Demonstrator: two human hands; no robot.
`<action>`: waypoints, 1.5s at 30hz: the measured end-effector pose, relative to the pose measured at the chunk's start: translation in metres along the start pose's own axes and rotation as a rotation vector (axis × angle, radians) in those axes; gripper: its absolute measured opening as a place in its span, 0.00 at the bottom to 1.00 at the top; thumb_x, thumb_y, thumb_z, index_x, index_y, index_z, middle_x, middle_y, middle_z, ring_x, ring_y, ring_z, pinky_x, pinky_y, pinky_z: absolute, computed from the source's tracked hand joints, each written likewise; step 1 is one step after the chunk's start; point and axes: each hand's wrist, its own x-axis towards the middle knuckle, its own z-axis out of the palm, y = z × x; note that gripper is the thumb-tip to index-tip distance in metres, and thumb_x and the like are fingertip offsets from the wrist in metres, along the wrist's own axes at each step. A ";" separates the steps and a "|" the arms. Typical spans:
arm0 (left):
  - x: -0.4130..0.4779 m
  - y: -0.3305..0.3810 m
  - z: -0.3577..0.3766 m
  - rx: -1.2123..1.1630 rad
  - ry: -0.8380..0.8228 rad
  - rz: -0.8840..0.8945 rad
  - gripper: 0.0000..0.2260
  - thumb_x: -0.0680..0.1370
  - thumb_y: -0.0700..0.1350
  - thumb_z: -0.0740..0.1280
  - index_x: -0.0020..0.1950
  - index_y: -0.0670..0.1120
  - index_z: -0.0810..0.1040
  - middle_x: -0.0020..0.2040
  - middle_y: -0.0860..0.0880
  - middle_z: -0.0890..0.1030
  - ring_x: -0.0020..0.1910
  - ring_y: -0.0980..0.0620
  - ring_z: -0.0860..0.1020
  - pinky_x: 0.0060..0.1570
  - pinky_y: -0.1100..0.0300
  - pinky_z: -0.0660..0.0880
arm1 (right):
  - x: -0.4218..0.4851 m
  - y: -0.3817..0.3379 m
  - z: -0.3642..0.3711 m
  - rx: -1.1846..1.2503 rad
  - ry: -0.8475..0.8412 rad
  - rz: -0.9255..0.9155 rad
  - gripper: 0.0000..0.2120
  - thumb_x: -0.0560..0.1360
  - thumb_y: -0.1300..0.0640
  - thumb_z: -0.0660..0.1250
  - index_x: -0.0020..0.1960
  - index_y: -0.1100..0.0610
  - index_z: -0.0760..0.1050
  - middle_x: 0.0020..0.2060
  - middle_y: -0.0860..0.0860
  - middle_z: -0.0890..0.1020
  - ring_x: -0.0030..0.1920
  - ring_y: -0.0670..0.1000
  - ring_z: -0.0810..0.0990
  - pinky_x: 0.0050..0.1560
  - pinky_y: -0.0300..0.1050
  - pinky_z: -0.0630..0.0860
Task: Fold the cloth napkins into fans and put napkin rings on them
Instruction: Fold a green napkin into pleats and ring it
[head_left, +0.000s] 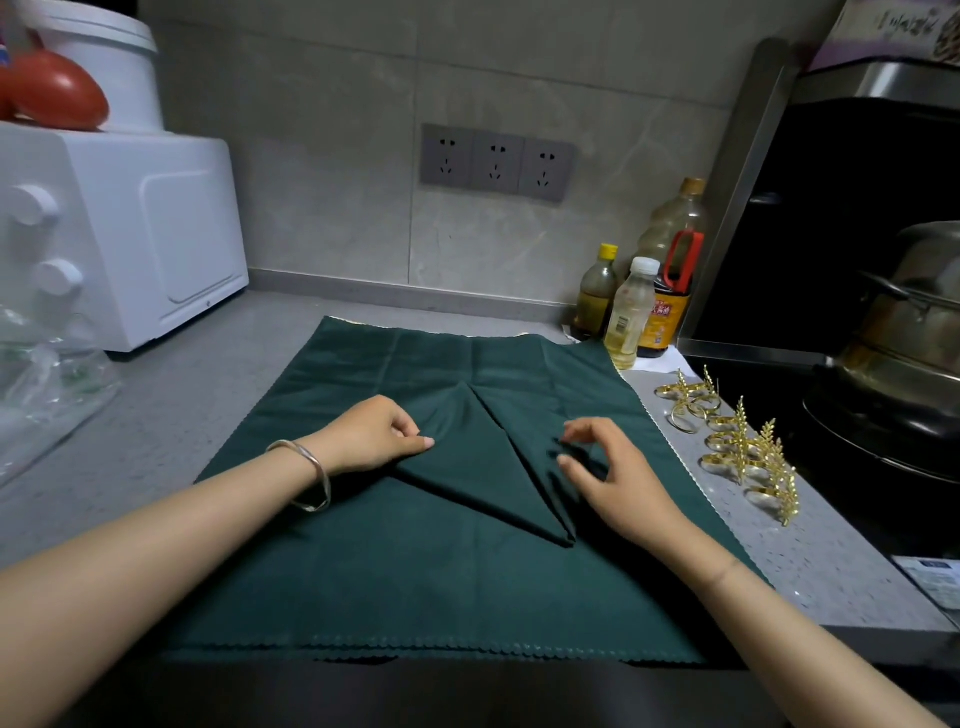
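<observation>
A dark green napkin (395, 571) is lying flat on the grey counter (197, 395), its top layer folded into a long pointed flap at the middle. The left hand (371, 434) is pinching the flap's left edge between thumb and curled forefinger. The right hand (618, 478) is hovering at the flap's right side, fingers curled, thumb and forefinger parted; whether it is gripping cloth I cannot tell. Gold napkin rings (737, 452) are lying just right of the napkin
</observation>
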 end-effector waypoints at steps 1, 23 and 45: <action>0.002 0.002 0.003 0.014 0.027 -0.009 0.15 0.77 0.50 0.68 0.34 0.43 0.74 0.25 0.52 0.64 0.23 0.56 0.60 0.25 0.68 0.58 | 0.011 0.007 -0.001 -0.044 -0.014 0.055 0.10 0.75 0.57 0.68 0.56 0.53 0.72 0.54 0.45 0.75 0.56 0.43 0.72 0.57 0.35 0.66; -0.023 0.055 0.040 0.308 0.054 0.039 0.25 0.82 0.55 0.52 0.78 0.49 0.53 0.78 0.50 0.53 0.77 0.49 0.50 0.75 0.55 0.49 | 0.049 0.017 0.015 0.025 0.026 0.284 0.11 0.74 0.52 0.69 0.52 0.53 0.70 0.34 0.45 0.73 0.33 0.42 0.71 0.36 0.36 0.68; -0.048 0.054 0.068 0.425 -0.082 0.040 0.23 0.84 0.50 0.43 0.79 0.47 0.43 0.79 0.51 0.43 0.77 0.50 0.41 0.75 0.52 0.38 | 0.034 0.004 0.020 -0.111 -0.111 -0.181 0.13 0.80 0.59 0.60 0.62 0.54 0.76 0.59 0.43 0.78 0.62 0.42 0.73 0.66 0.38 0.66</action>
